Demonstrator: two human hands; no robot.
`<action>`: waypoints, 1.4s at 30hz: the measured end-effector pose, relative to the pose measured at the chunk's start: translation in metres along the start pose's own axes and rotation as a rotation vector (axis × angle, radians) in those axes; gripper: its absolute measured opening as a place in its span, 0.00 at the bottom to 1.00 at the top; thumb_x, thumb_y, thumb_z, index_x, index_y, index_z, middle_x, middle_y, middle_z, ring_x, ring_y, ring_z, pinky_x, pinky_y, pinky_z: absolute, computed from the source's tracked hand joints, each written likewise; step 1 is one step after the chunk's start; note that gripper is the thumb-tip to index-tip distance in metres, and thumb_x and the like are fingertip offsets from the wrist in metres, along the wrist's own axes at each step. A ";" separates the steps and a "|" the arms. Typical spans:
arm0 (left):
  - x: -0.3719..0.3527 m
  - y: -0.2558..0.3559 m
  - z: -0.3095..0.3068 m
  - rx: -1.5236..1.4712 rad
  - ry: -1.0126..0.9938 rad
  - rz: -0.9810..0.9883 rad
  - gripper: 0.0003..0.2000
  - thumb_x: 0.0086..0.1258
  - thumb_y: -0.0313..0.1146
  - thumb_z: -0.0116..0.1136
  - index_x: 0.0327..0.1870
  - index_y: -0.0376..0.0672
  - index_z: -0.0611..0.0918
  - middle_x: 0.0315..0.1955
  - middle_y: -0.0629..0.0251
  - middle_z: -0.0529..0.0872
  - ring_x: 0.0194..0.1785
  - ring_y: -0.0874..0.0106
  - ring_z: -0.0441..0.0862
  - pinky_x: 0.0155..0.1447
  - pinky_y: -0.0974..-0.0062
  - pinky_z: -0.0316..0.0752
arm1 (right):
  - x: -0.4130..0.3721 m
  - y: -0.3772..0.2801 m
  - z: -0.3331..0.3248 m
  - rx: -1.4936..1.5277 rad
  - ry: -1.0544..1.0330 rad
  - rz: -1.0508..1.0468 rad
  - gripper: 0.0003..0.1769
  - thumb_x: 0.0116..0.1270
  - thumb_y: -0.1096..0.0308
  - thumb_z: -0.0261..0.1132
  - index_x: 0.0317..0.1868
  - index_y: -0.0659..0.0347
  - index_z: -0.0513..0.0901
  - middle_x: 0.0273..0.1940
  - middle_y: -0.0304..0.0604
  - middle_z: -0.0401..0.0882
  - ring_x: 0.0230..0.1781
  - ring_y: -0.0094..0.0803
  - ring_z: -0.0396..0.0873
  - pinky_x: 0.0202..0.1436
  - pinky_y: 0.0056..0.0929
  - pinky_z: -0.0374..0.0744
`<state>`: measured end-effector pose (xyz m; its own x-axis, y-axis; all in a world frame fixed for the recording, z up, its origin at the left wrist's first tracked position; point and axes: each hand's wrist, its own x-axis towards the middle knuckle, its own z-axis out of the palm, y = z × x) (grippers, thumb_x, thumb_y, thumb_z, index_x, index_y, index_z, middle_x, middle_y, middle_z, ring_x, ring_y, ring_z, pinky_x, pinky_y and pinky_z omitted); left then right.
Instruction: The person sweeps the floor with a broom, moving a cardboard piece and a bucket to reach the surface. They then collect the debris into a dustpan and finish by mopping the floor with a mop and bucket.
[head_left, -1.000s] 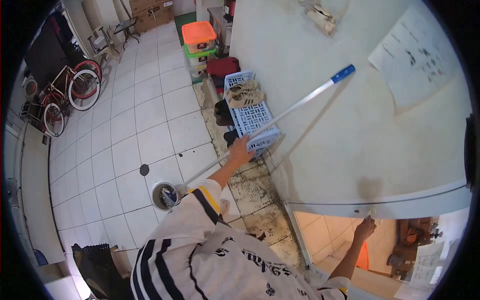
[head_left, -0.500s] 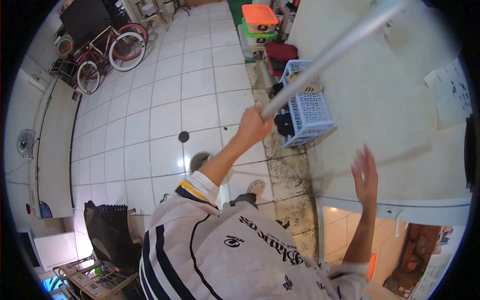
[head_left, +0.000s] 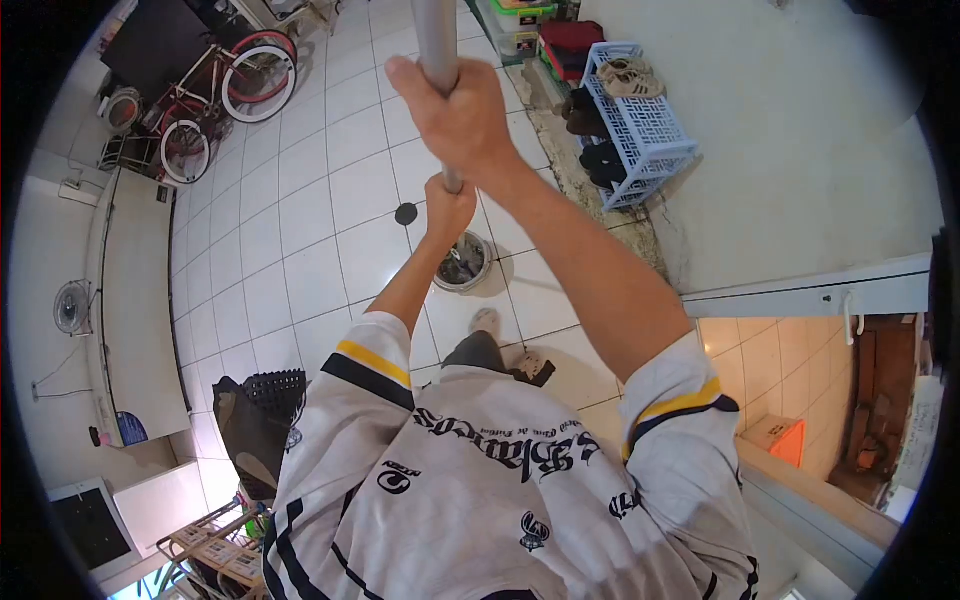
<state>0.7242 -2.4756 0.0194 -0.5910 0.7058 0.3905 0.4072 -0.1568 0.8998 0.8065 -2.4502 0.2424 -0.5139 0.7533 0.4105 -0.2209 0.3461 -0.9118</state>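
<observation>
A long grey mop pole (head_left: 436,35) stands nearly upright before me, its lower end going down toward a round bucket (head_left: 488,270) on the tiles. My right hand (head_left: 462,118) is wrapped round the pole high up, close to the camera. Lower down, my left hand (head_left: 450,212) grips the same pole just above the bucket. Dark grey, wet-looking contents (head_left: 461,265) show inside the bucket, partly hidden by my left wrist; the mop head cannot be made out clearly.
A light blue shoe rack (head_left: 648,130) with shoes stands along the right wall. A bicycle (head_left: 215,95) leans at the far left. A dark round drain cover (head_left: 406,214) lies left of the bucket. An open doorway (head_left: 770,370) is at lower right.
My right hand has come from free beside the wall to grip the pole. The pole has swung from slanting right to nearly upright, over the bucket. My view has shifted.
</observation>
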 end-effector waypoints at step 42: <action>-0.093 -0.066 -0.064 0.114 -0.953 -0.069 0.12 0.57 0.38 0.56 0.22 0.37 0.82 0.20 0.50 0.81 0.30 0.52 0.80 0.39 0.58 0.75 | -0.092 -0.111 -0.042 -0.472 1.194 -0.220 0.21 0.69 0.54 0.53 0.47 0.66 0.69 0.29 0.41 0.70 0.26 0.27 0.69 0.26 0.23 0.71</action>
<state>0.7080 -2.5753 -0.0639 0.1772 0.9837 -0.0297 0.4875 -0.0615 0.8710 0.9132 -2.5339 0.3061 0.5993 0.6005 0.5294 0.2310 0.5034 -0.8326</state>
